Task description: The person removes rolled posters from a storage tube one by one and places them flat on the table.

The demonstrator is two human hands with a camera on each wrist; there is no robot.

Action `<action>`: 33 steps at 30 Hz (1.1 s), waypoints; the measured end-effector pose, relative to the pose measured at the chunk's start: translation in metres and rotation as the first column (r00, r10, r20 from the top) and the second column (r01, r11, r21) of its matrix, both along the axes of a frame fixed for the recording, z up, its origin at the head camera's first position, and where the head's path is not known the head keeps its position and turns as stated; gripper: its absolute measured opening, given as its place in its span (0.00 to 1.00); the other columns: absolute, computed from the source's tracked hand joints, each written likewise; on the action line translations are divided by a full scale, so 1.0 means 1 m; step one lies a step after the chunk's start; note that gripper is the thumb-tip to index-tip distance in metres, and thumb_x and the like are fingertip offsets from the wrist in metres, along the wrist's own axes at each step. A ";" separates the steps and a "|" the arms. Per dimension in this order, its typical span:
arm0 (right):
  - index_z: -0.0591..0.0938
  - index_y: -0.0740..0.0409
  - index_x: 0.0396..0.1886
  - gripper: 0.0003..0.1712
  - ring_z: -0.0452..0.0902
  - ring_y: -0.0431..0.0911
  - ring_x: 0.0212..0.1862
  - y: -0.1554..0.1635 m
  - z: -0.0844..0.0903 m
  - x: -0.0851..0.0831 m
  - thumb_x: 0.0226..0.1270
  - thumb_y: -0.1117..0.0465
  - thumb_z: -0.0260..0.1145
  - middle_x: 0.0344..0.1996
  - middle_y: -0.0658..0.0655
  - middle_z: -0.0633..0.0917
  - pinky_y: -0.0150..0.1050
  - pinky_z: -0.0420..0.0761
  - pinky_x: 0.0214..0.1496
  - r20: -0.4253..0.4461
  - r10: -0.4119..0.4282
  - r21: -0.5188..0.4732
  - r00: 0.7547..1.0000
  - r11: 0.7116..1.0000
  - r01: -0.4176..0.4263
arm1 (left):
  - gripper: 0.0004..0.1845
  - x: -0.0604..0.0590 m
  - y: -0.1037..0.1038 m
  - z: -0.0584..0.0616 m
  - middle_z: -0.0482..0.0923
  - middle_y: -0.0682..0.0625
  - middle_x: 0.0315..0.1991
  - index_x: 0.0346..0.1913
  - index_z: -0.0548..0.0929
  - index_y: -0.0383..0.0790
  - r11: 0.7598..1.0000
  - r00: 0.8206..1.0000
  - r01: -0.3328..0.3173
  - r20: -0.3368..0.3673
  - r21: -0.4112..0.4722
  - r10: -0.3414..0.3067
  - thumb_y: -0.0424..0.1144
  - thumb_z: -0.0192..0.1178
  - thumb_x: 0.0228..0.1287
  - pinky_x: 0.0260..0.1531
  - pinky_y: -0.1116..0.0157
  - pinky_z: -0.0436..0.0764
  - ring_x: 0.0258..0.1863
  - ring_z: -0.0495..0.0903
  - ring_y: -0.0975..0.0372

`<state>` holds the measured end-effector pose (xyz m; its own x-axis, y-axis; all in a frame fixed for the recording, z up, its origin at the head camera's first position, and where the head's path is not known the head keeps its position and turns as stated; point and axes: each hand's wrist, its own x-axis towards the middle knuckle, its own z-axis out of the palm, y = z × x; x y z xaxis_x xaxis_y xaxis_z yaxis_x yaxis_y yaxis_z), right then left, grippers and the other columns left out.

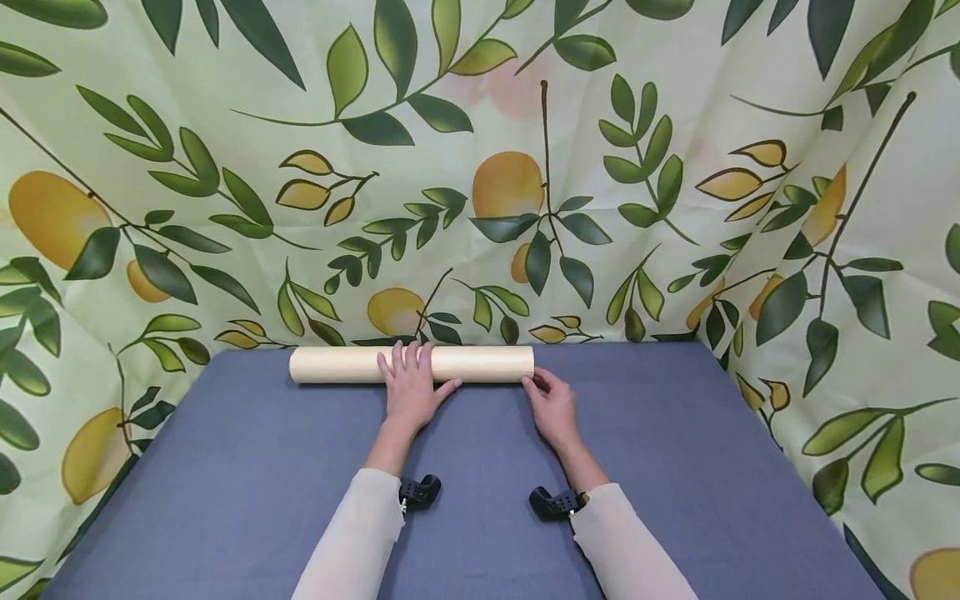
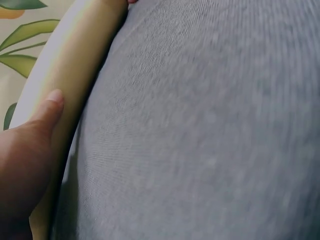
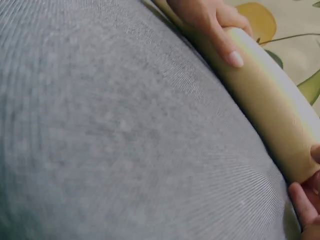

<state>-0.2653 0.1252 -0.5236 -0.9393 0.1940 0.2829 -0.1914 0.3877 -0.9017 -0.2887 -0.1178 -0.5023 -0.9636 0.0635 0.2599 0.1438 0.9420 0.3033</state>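
Observation:
A long pale yellow roll, smooth and rounded, lies sideways along the back of the table; its material is unclear. Across its middle rests my left hand, fingers spread over the top and thumb out to the right along the near side. The left wrist view has that thumb lying against the roll's surface. At the roll's right end, my right hand pinches the lower near edge between thumb and fingers. In the right wrist view its fingertips show at the bottom right, partly cut off by the frame.
A blue-grey cloth covers the table. Behind and on both sides hangs a pale curtain printed with leaves and orange fruit, close behind the roll. Each wrist wears a black camera mount over a light sleeve.

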 end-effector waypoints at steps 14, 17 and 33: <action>0.85 0.65 0.54 0.16 0.85 0.55 0.50 0.017 0.004 0.006 0.73 0.62 0.65 0.45 0.65 0.90 0.41 0.81 0.52 0.077 -0.037 0.040 0.996 0.999 0.034 | 0.38 0.014 0.001 -0.008 0.68 0.46 0.72 0.73 0.69 0.53 0.996 0.981 0.051 -0.190 0.076 -0.036 0.58 0.67 0.61 0.76 0.37 0.46 0.77 0.58 0.45; 0.86 0.64 0.54 0.15 0.85 0.51 0.48 0.013 0.005 0.002 0.73 0.61 0.64 0.44 0.64 0.90 0.36 0.80 0.48 0.080 0.000 0.043 0.997 0.999 -0.003 | 0.39 0.014 -0.005 -0.009 0.69 0.47 0.71 0.73 0.70 0.54 0.996 0.976 0.021 -0.220 0.081 -0.003 0.58 0.69 0.59 0.76 0.38 0.47 0.76 0.58 0.46; 0.82 0.70 0.58 0.16 0.87 0.54 0.47 0.017 0.004 -0.006 0.76 0.66 0.59 0.50 0.70 0.86 0.30 0.85 0.49 0.100 0.091 -0.165 0.991 0.984 -0.073 | 0.38 0.008 0.002 -0.017 0.67 0.47 0.72 0.73 0.69 0.54 0.997 0.968 0.016 -0.251 0.072 0.003 0.57 0.68 0.61 0.76 0.37 0.45 0.77 0.55 0.46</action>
